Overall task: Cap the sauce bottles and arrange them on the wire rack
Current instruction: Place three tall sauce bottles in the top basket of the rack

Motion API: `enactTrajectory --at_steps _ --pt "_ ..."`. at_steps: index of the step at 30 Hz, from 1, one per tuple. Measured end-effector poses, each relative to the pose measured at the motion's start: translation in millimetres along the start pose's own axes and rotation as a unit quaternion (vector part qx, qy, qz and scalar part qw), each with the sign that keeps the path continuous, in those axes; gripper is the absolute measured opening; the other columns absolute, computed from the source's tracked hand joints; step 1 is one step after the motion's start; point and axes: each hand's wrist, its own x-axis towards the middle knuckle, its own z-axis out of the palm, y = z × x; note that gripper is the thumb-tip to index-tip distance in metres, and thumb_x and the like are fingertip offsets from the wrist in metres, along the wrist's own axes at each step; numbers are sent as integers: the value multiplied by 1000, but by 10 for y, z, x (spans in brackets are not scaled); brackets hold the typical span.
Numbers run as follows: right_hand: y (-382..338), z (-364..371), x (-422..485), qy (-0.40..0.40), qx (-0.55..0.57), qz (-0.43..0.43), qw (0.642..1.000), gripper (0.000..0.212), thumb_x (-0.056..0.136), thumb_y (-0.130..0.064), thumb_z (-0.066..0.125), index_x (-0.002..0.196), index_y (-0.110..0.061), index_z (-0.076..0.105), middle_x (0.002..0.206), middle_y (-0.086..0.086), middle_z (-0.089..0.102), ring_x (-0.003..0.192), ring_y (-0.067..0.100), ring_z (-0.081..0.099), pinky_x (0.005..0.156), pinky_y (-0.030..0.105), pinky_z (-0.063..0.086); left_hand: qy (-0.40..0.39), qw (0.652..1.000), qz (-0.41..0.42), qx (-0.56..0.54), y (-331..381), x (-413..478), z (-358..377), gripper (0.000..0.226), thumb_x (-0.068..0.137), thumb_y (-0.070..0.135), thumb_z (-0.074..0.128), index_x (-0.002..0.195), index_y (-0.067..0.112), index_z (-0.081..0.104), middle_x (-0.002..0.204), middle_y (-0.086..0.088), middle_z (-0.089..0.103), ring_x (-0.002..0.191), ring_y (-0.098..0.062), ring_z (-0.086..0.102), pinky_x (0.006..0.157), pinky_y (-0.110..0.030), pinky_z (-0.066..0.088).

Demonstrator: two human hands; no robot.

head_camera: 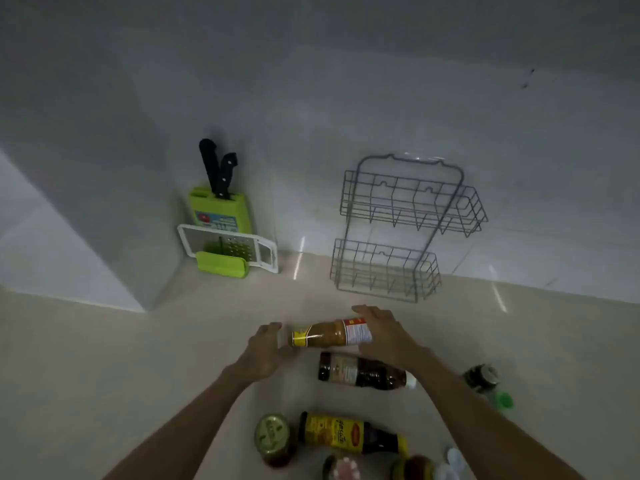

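Note:
A brown sauce bottle (329, 334) with a yellow neck band lies sideways on the pale counter (104, 358). My right hand (384, 336) curls over its labelled base end and grips it. My left hand (265, 355) hovers by the neck end, fingers apart and holding nothing. Just nearer me lies a dark sauce bottle (360, 372) with a white cap. A yellow-labelled dark bottle (346, 433) lies closer still. The empty two-tier wire rack (405, 230) hangs on the wall behind the bottles.
A green-lidded jar (272, 434) stands left of the yellow-labelled bottle. A dark jar (481, 377) and a loose green cap (504, 400) sit at the right. More jars (341, 469) crowd the bottom edge. A green knife block (221, 209) and a grater (228, 251) fill the corner.

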Motion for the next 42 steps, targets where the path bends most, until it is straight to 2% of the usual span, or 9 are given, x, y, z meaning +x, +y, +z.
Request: enactTrajectory --at_steps 7,12,17,21,29,31,34,38,42 --pt "120 86 315 -39 -43 -15 998 88 75 -23 70 149 -22 22 152 5 30 138 24 26 116 41 21 0 976 82 202 -106 269 124 52 94 -2 38 145 8 29 143 -14 37 126 -29 40 105 -35 35" --pt "139 103 450 -54 -63 -38 996 90 77 -28 71 151 -22 19 156 6 25 143 26 22 119 42 16 55 971 144 185 -38 320 6 42 88 -9 40 127 5 46 129 -16 46 114 -27 51 96 -31 39" --pt "168 105 542 -124 5 -30 992 80 74 -22 76 141 -18 34 132 11 52 117 29 52 97 38 45 136 948 219 189 216 412 -406 33 85 -4 49 115 9 52 118 -11 50 104 -26 54 85 -40 47" --pt "209 148 426 -16 114 13 993 56 61 -28 79 108 -23 48 98 0 64 87 21 62 72 33 52 179 911 328 172 622 492 -656 45 66 -15 49 106 3 58 110 -17 57 91 -33 58 72 -43 51" --pt "131 -207 92 193 239 33 951 61 52 -41 85 101 -37 50 88 -11 70 78 5 66 72 34 58 293 913 271 -88 1244 599 -1023 55 85 -9 53 137 7 43 142 -8 46 132 -19 43 109 -15 25" --pt "-21 -527 67 241 252 1 937 60 52 -44 86 100 -43 50 90 -20 67 81 -1 64 67 18 55 276 923 222 -149 1312 668 -1107 59 87 -6 53 142 8 38 147 -8 43 136 -20 40 108 -11 21" --pt "-315 -1119 89 329 261 -45 906 57 50 -51 84 95 -49 49 89 -35 64 84 -14 61 63 0 45 195 936 121 -268 1480 777 -1195 64 89 0 52 147 18 33 153 -3 38 139 -20 37 114 -29 28" --pt "-607 -1719 291 432 284 -74 853 60 49 -52 86 95 -48 49 84 -33 65 84 -15 60 64 -2 43 95 929 95 -345 1664 828 -1237 73 86 0 52 150 21 26 158 -3 28 144 -19 28 116 -35 26" --pt "-713 -1949 632 457 308 -72 831 60 52 -43 88 101 -23 59 89 -14 69 80 -3 65 67 9 49 61 918 102 -378 1724 823 -1230 77 84 -8 49 152 15 21 159 -4 25 145 -18 26 119 -35 22"
